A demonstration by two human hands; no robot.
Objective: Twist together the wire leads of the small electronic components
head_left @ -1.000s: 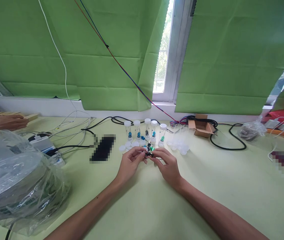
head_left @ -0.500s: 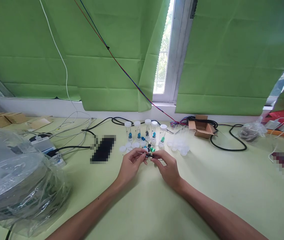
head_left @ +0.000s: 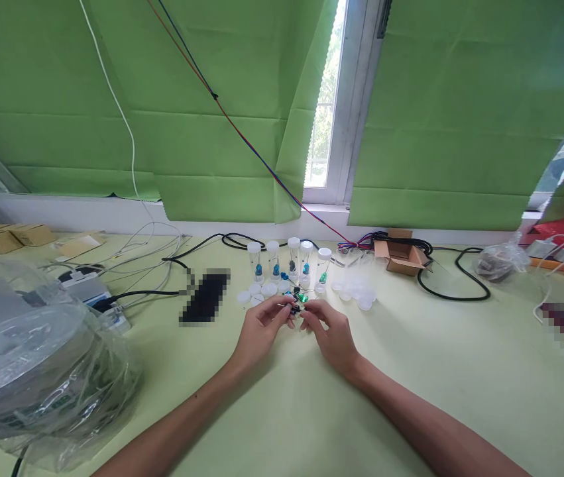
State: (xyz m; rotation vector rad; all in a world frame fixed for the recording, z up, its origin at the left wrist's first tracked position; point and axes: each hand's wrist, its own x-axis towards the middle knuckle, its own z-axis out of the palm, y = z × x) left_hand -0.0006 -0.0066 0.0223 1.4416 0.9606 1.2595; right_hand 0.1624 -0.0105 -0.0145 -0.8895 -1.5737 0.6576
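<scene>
Pale green tabletop (head_left: pixel 311 397) is stretching out under my forearms, and a crinkled clear plastic bag (head_left: pixel 33 371) is bulging beside my left arm. My left hand (head_left: pixel 259 331) and my right hand (head_left: pixel 331 331) are meeting over the middle of the table, fingertips drawn in close together. Between them I am pinching a small dark component (head_left: pixel 294 308) with thin wire legs, the left thumb and forefinger closing on one end and the right fingers nipping the other. It is hanging just above the table, directly in front of a scatter of white caps (head_left: pixel 262 290) and a small green part (head_left: pixel 303 297). Just beyond those, a row of clear vials (head_left: pixel 289 260) is standing upright, each capped in white and holding a little blue or green piece. Black cables (head_left: pixel 448 281) are looping to the right past an open cardboard box (head_left: pixel 399 255), and white wires (head_left: pixel 132 255) are trailing off to the left. Farthest back, green blinds (head_left: pixel 162 112) are hanging over the window (head_left: pixel 329 132).
</scene>
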